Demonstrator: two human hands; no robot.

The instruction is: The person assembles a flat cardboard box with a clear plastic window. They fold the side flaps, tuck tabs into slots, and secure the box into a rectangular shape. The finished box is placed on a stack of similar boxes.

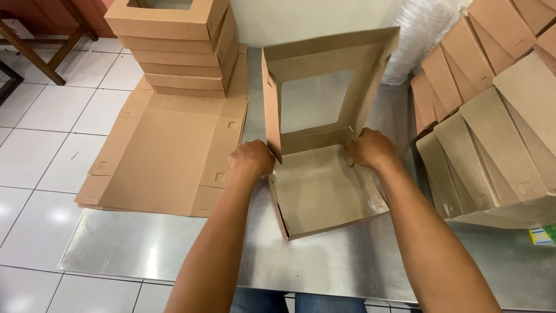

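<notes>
A brown cardboard box [318,191] with a raised window lid [315,98] stands on the steel table [174,243] in front of me. My left hand [251,160] is closed on the box's left side wall near the back corner. My right hand [370,148] grips the right side wall at the back corner, fingers tucked inside. The lid stands nearly upright, its clear window facing me. The box is empty inside.
Flat unfolded cardboard blanks [162,156] lie on the table to the left, with a stack of assembled window boxes [179,49] behind them. Fanned folded blanks [492,133] fill the right side. A clear plastic bundle [420,35] sits at the back. White tiled floor lies on the left.
</notes>
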